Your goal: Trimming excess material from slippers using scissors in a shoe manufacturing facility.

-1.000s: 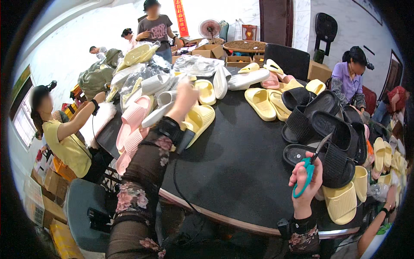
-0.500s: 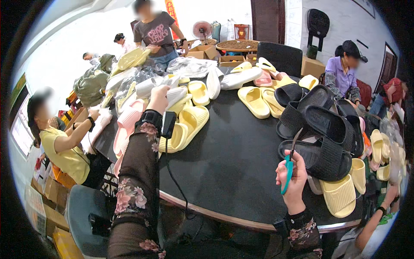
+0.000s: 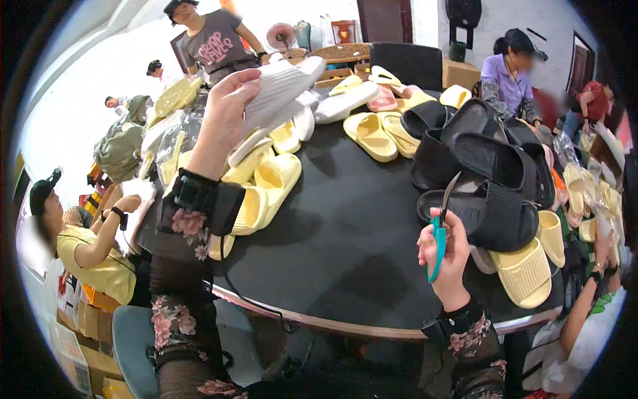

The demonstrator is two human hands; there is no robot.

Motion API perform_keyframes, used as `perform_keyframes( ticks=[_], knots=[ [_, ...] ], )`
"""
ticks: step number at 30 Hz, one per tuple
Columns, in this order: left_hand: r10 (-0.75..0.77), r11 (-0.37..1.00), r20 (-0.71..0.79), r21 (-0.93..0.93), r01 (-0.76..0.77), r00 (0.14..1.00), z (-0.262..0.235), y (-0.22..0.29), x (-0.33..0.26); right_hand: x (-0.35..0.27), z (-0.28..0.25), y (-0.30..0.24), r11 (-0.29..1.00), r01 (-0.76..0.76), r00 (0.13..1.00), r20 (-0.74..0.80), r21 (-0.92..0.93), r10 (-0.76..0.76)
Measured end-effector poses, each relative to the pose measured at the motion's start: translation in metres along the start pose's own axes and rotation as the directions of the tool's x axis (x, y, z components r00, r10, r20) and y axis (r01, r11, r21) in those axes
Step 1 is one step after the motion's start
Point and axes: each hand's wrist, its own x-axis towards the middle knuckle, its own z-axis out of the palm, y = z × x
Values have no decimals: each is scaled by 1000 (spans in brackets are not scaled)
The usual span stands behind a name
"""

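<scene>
From my remote post, I have the right hand (image 3: 449, 256) closed around teal-handled scissors (image 3: 438, 247), blade pointing up, beside black slippers (image 3: 492, 165) piled on the dark table (image 3: 332, 272). Farther out, the left hand (image 3: 222, 123) grips a pale grey slipper (image 3: 282, 92) (whether a second is held with it, I cannot tell), raised above the table near yellow slippers (image 3: 282, 178). Beyond stands a person in a dark printed T-shirt (image 3: 219, 41).

Pink lettering (image 3: 218, 50) (two lines) crosses a grey T-shirt (image 3: 226, 26).
</scene>
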Motion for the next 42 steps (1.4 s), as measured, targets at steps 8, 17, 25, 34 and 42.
perform_keyframes(
  ticks=[8, 17, 25, 34, 42],
  knots=[
    [-348, 935, 445, 227, 272, 825, 58, 5, -128, 10, -15, -8, 983, 94, 959, -279, 157, -47],
    [-449, 873, 607, 454, 177, 656, 33, -27, -210, 10, -14, 1, 991, -51, 992, -105, 125, 64],
    [-241, 845, 517, 528, -84, 822, 23, -39, -222, 9, -5, 5, 980, -181, 961, 194, -89, 195],
    [-230, 764, 311, 645, -27, 922, 42, -49, -212, 4, -2, 22, 968, -87, 925, 342, -234, 166],
    [-62, 657, 434, 695, -290, 899, 64, -47, -206, 7, -5, 33, 896, 16, 945, 299, -444, 132]
  ],
)
